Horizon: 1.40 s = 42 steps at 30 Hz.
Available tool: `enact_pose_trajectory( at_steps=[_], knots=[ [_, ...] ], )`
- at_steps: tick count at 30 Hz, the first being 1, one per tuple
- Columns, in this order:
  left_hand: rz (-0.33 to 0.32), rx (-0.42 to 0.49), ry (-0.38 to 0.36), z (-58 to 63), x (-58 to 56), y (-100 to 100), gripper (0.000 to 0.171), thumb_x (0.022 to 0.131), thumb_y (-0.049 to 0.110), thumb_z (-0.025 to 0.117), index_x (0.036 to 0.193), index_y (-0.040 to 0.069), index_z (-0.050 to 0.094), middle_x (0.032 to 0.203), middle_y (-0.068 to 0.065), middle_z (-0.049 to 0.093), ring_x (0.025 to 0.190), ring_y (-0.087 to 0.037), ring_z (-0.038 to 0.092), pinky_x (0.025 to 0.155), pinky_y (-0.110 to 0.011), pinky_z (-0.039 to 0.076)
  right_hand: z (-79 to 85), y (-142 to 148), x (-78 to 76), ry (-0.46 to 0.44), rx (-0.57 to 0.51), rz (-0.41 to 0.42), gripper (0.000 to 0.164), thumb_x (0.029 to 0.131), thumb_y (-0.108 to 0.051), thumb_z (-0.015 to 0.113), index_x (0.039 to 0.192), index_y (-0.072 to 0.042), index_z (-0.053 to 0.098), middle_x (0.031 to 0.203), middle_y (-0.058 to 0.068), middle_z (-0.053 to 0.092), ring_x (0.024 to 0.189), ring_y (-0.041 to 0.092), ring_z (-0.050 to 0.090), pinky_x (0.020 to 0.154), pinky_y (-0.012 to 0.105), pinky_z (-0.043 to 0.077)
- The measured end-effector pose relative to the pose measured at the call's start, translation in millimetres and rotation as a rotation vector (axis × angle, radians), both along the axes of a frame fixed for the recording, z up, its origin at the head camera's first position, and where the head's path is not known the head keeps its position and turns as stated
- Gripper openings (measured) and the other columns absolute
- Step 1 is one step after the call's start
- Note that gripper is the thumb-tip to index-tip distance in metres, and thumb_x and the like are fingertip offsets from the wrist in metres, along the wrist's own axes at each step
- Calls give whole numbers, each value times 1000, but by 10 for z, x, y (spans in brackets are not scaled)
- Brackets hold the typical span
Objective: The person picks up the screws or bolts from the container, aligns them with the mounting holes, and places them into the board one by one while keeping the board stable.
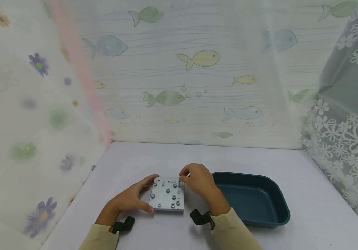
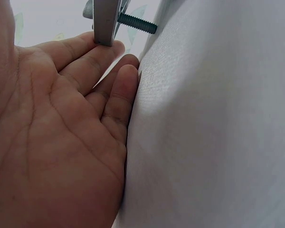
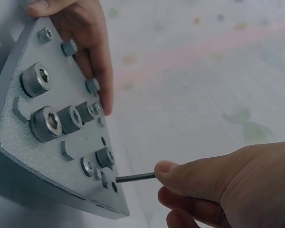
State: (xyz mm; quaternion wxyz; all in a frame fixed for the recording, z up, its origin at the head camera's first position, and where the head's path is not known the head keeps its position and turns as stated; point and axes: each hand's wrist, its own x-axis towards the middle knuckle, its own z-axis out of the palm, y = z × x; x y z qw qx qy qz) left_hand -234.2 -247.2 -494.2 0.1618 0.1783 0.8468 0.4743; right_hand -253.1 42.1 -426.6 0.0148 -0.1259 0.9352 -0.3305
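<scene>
A silver metal plate (image 1: 165, 200) lies on the table, studded with socket-head screws (image 3: 46, 124) of several sizes and pierced by small holes. My left hand (image 1: 132, 198) holds it by the left side, thumb at the near corner and fingers at the far one. From below the plate a threaded screw end (image 2: 138, 23) sticks out in the left wrist view. Between thumb and fingertips my right hand (image 1: 199, 178) pinches a thin metal pin (image 3: 136, 177). The pin's free tip is right at a hole near the plate's far right corner.
A dark teal tray (image 1: 283, 208) stands just right of my right forearm. White cloth covers the table (image 1: 135, 156). Curtains printed with fish (image 1: 202, 58) and flowers hang behind and at the sides. Each wrist wears a black camera mount (image 1: 123, 225).
</scene>
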Motion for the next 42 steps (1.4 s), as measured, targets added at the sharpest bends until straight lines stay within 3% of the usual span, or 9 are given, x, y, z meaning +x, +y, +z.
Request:
enact_pose_trajectory(
  at_steps=[13,24,42],
  knots=[
    [5,-13,10,-14,-10,-3,121,63,38,99,163,33,31,166,9,37,154,-30,36,128,-62,17,-24,-27,5,30,48,-27,6,93,-25,77,98,-23,80,92,-11,72,85,12,60,69,32,51],
    [10,-16,5,5,-2,-3,120,62,38,99,162,34,32,166,8,36,153,-31,36,127,-63,18,-124,-147,-1,-12,82,-63,4,92,-23,78,95,-22,80,87,-10,71,79,12,60,65,31,50],
    [-6,7,18,9,3,-1,119,65,35,98,164,26,31,166,2,37,153,-35,36,126,-66,18,-168,-211,37,5,141,-127,5,89,-24,81,91,-20,81,86,-7,71,75,12,58,59,29,48]
  ],
)
